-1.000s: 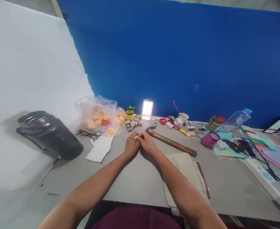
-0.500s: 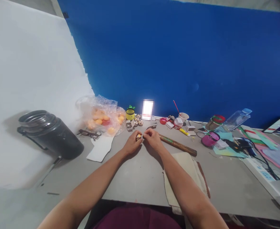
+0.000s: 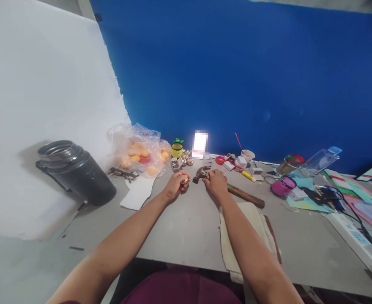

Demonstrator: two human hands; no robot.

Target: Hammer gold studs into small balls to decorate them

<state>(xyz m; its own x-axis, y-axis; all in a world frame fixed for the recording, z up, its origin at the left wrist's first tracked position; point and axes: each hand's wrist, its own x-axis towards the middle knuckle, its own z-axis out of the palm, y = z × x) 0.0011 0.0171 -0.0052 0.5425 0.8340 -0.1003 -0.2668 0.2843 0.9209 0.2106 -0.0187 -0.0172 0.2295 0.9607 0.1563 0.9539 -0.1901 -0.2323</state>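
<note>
In my left hand [image 3: 175, 185] the fingers are curled round a small shiny gold-coloured ball [image 3: 184, 181], mostly hidden by them. My right hand [image 3: 217, 183] is wrapped over the handle of a claw hammer [image 3: 247, 196], close to its head. The rusty hammer head [image 3: 201, 172] points left, a short way from my left hand, and the wooden handle slants down to the right. Several similar gold balls [image 3: 189, 161] lie behind my left hand, beside a small open box [image 3: 175, 164] with small things in it.
A dark flask [image 3: 78, 173] stands at the left, near glasses [image 3: 122, 173] and a plastic bag of orange items [image 3: 141, 154]. A folded cloth [image 3: 246, 236] lies under my right forearm. A white cup [image 3: 248, 156], a pink pouch [image 3: 283, 185] and a power strip [image 3: 347, 230] are rightward.
My right hand has left the spot beside my left hand and moved right onto the hammer handle. My left hand keeps the gold ball. The view has shifted slightly.
</note>
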